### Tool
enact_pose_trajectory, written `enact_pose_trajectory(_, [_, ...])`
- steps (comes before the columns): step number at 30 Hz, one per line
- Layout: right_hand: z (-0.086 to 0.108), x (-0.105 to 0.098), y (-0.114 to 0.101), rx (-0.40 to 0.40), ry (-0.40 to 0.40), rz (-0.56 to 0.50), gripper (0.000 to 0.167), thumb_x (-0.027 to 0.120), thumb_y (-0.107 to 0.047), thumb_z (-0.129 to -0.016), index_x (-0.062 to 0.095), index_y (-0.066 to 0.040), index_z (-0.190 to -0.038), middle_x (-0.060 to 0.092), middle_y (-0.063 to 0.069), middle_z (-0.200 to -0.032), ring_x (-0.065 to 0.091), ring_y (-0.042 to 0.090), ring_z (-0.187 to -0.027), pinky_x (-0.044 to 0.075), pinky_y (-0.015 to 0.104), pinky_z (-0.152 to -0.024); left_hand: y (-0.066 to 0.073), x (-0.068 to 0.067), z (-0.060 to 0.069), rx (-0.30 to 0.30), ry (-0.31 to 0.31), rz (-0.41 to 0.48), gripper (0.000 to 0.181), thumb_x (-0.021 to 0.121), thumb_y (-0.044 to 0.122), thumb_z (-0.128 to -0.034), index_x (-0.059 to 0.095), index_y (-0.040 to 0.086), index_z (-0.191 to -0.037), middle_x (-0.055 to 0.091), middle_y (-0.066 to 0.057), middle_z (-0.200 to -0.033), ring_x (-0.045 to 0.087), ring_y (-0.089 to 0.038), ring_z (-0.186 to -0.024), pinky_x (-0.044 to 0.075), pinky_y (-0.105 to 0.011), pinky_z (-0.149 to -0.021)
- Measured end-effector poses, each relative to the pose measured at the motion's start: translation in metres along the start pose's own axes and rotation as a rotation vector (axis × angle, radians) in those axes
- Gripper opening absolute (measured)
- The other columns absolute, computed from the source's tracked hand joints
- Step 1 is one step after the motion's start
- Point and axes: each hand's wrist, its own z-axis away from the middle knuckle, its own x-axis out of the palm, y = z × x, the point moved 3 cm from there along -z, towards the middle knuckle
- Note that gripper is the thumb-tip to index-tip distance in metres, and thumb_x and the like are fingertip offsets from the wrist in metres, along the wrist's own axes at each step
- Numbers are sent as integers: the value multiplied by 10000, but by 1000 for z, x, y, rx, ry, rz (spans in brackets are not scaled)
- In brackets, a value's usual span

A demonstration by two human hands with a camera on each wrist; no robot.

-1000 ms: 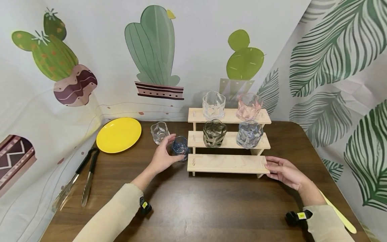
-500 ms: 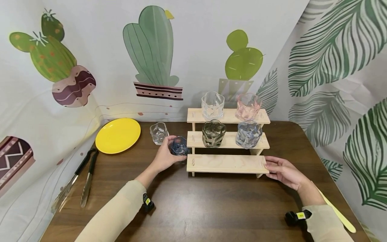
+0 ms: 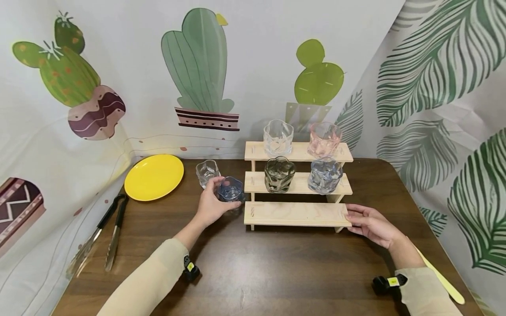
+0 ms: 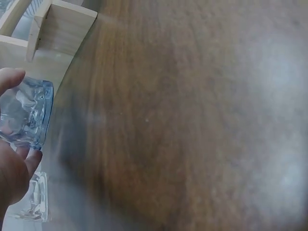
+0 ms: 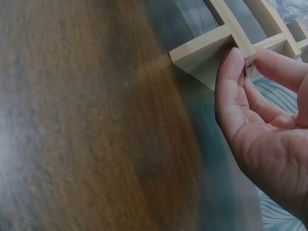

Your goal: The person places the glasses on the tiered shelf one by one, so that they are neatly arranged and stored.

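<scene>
My left hand (image 3: 211, 205) grips a blue glass tumbler (image 3: 231, 188) between thumb and fingers, just left of the wooden three-tier stand (image 3: 296, 213). In the left wrist view the blue tumbler (image 4: 26, 113) seems held off the table. Behind that hand stands a clear tumbler (image 3: 207, 172), partly covered by the fingers. At the stand's right end my right hand (image 3: 371, 226) pinches the edge of the lowest shelf, as the right wrist view shows with the shelf end (image 5: 236, 36) between thumb and fingers. The middle tier carries a dark grey-green tumbler (image 3: 279, 175) and a light blue tumbler (image 3: 325, 176).
On the top tier sit a clear tumbler (image 3: 278, 138) and a pink tumbler (image 3: 325, 139). A yellow plate (image 3: 154, 177) lies at the table's back left, with black-handled tongs (image 3: 106, 232) below it. Beside my right forearm is a pale yellow utensil (image 3: 444, 281). A printed cloth hangs behind.
My left hand has closed round the blue tumbler and shifted slightly left with it, away from the stand. My right hand stays on the lowest shelf.
</scene>
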Motion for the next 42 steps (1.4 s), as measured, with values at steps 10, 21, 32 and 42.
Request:
enact_pose_trajectory(10, [0,0,-1,-7,-21,-22,449,540,10,-1050,375,80,-1462,663,47,-1181,689,158,-1014,594,302,-840,17,-13,13,13,27,7,904,1018,104,-627,522,100,-1383,688,-102,-1251,613,-269,-1169,515,-320,-927])
enact_pose_trajectory(21, [0,0,0,-5,-11,-5,506,543,3,-1051,314,124,-1486,650,40,-1192,683,158,-1016,593,296,-833,33,-27,31,38,28,-9,880,1036,221,-615,561,177,-1354,663,-20,-1224,595,-185,-1150,528,-347,-954])
enact_pose_trajectory(32, [0,0,0,4,-2,1,553,546,6,-1047,258,151,-1496,641,21,-1206,682,158,-1019,592,297,-832,51,-18,50,93,-38,21,894,1044,171,-593,577,209,-1354,672,-1,-1226,616,-179,-1168,509,-484,-1001])
enact_pose_trajectory(42, [0,-1,1,-15,-29,-18,511,529,14,-1052,288,124,-1489,664,6,-1218,679,156,-1041,587,299,-846,75,19,59,112,-138,46,935,1017,12,-561,571,66,-1380,634,-80,-1287,615,-254,-1172,504,-451,-1041])
